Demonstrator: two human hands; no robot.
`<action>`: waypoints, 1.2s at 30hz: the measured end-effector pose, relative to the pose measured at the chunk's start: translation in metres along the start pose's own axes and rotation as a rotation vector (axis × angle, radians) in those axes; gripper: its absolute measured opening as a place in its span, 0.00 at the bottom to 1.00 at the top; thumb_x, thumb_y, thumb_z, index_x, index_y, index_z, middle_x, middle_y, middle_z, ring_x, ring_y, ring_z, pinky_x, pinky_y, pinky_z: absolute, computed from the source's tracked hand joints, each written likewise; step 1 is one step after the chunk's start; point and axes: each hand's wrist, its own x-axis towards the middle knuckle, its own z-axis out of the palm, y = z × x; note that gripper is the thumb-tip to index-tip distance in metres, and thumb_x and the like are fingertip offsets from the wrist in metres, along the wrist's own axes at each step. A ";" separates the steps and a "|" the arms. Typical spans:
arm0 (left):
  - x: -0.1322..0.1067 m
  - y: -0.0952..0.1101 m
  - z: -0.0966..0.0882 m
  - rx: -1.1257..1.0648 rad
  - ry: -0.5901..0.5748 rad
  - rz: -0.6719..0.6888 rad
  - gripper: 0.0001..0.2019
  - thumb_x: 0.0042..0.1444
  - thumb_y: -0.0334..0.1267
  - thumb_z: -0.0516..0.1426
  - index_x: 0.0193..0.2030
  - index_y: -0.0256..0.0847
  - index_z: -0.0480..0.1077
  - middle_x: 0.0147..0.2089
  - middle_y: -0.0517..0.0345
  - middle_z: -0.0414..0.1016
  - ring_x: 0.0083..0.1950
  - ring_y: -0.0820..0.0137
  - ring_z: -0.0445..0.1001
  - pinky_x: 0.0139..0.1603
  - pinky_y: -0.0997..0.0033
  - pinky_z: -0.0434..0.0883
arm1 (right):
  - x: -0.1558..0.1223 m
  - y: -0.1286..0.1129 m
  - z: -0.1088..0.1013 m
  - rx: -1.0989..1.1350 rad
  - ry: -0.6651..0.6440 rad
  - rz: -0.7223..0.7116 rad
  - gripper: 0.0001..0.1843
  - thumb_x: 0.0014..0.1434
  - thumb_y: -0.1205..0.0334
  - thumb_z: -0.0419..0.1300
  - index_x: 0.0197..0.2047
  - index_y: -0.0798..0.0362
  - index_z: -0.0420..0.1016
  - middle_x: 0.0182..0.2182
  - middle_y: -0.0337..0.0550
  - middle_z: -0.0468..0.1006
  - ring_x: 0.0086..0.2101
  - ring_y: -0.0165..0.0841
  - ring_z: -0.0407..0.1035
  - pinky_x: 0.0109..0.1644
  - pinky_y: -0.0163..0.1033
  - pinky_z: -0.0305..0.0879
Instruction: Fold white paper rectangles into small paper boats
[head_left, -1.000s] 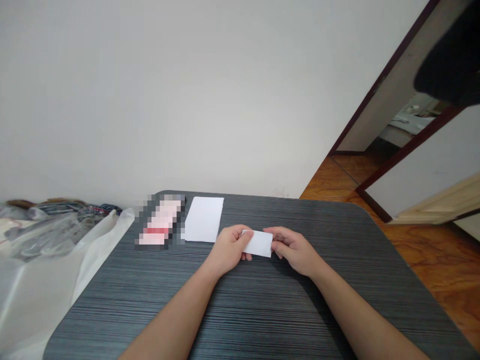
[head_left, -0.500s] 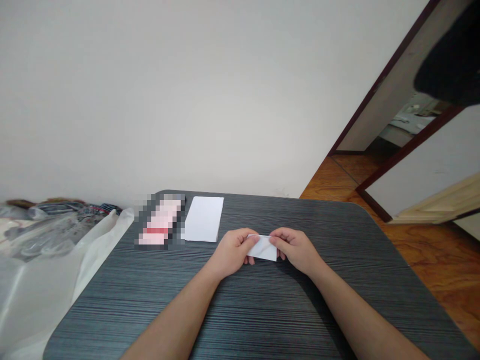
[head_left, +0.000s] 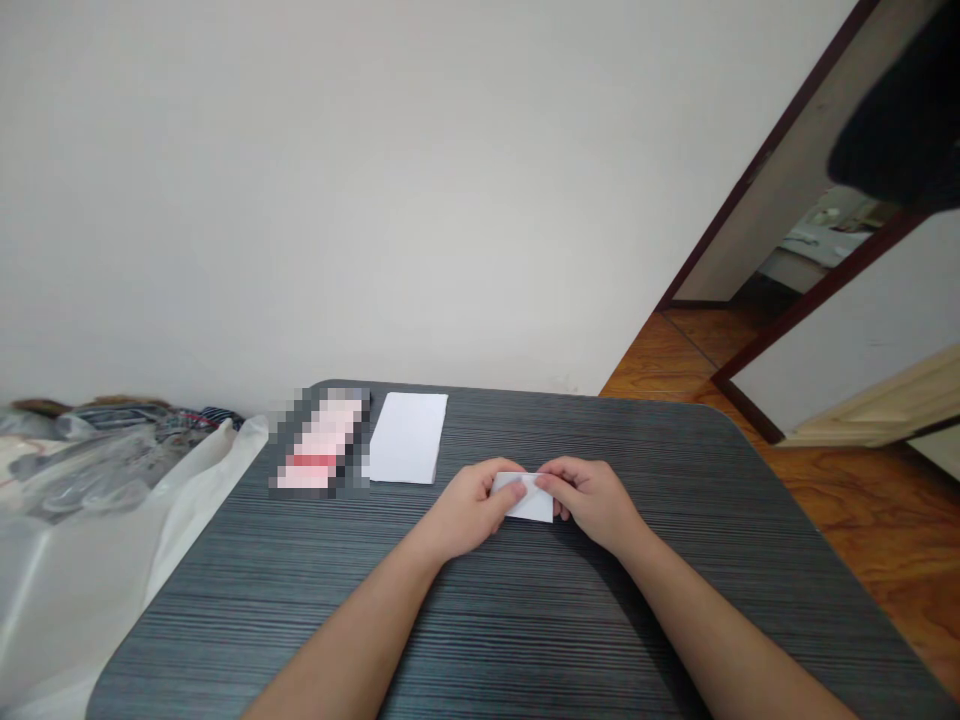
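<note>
A small white piece of paper (head_left: 531, 506), apparently folded, is held between both hands above the dark table. My left hand (head_left: 474, 505) grips its left side, with the thumb lying across the front near the upper middle. On the other side, my right hand (head_left: 591, 497) pinches the upper right part, its thumb on the front and fingers behind. Both thumbs come close together near the paper's top edge. The fingers behind the paper are partly hidden.
A stack of white paper (head_left: 407, 437) lies at the back left of the dark wood-grain table (head_left: 600, 620). Beside it is a blurred-out pinkish item (head_left: 322, 440). Plastic-covered goods (head_left: 97, 470) lie left of the table. A white wall stands behind, and a doorway opens at right.
My left thumb has slid to the right along the paper, closer to my right thumb. My left fingertips that showed under the paper are now hidden. My right hand has barely moved.
</note>
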 end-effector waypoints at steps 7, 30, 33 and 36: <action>0.002 -0.002 0.000 -0.010 0.024 0.006 0.11 0.55 0.41 0.53 0.39 0.37 0.70 0.32 0.58 0.72 0.32 0.72 0.67 0.32 0.76 0.62 | -0.001 0.003 0.000 0.079 -0.023 -0.038 0.10 0.57 0.59 0.57 0.39 0.53 0.75 0.22 0.38 0.74 0.22 0.29 0.68 0.26 0.32 0.64; 0.001 0.003 -0.003 0.006 -0.001 -0.008 0.11 0.57 0.39 0.51 0.38 0.37 0.71 0.20 0.63 0.65 0.23 0.75 0.62 0.26 0.77 0.59 | -0.002 -0.003 -0.007 0.015 -0.029 -0.066 0.09 0.58 0.62 0.56 0.33 0.54 0.76 0.21 0.38 0.74 0.21 0.28 0.65 0.25 0.31 0.58; 0.001 0.003 -0.003 0.015 0.006 -0.006 0.11 0.57 0.39 0.50 0.38 0.37 0.71 0.19 0.63 0.65 0.23 0.75 0.62 0.27 0.77 0.59 | -0.002 -0.002 -0.007 0.029 -0.026 -0.041 0.09 0.58 0.61 0.55 0.32 0.54 0.75 0.20 0.37 0.74 0.20 0.27 0.63 0.24 0.31 0.58; 0.001 0.003 -0.003 0.026 0.005 -0.006 0.11 0.57 0.39 0.50 0.38 0.36 0.71 0.19 0.63 0.64 0.23 0.75 0.62 0.27 0.77 0.59 | -0.002 0.000 -0.007 0.037 -0.033 -0.020 0.09 0.59 0.61 0.55 0.32 0.54 0.75 0.20 0.37 0.73 0.19 0.26 0.62 0.24 0.31 0.58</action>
